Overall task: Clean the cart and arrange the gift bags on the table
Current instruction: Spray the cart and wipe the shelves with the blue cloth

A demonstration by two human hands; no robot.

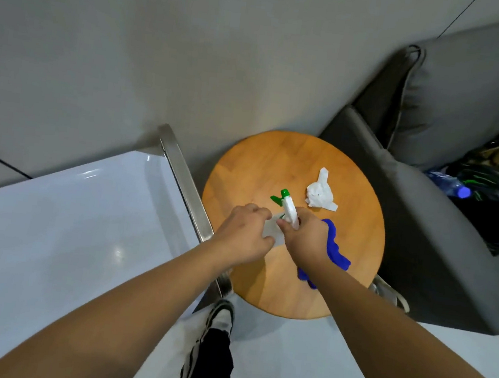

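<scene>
Over the round wooden table (260,165), my right hand (302,235) grips a white spray bottle (289,212) with a green trigger and nozzle. My left hand (244,235) is closed on a white tissue (272,233) held right beside the bottle. A blue cloth (336,248) lies on the table under and to the right of my right wrist. A crumpled white tissue (321,192) rests further back on the table. The cart (51,228) with a glossy white top and a metal rail (185,184) stands to the left, touching the table's edge. No gift bags are in view.
A grey sofa (454,125) with a cushion stands right of the table. On it lies a dark bag (497,186) with a blue-capped bottle (463,192). My legs and shoes (221,316) are below, on a glossy white floor. A grey wall is behind.
</scene>
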